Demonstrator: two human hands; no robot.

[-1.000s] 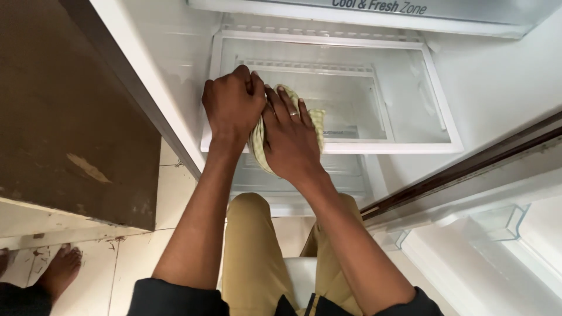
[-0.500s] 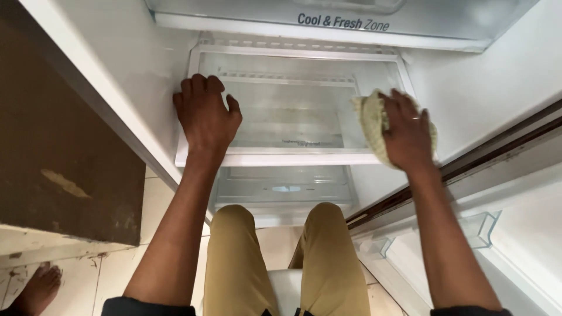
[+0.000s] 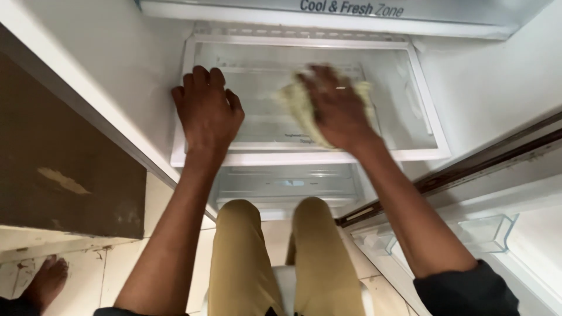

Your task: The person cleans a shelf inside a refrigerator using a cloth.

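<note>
The cloth under my right hand is a pale yellowish-green rag, bunched and crumpled, pressed flat against the glass shelf near its middle. Only its edges show: a soft, blurred lobe sticks out to the left of my fingers, and a thinner strip peeks out on the far right side (the rest is hidden beneath my palm). The shelf itself is clear glass in a white frame, lying level inside the fridge, its white front rail nearest me. My left hand rests spread on the shelf's left part, well apart from the cloth, fingers pointing to the far side.
</note>
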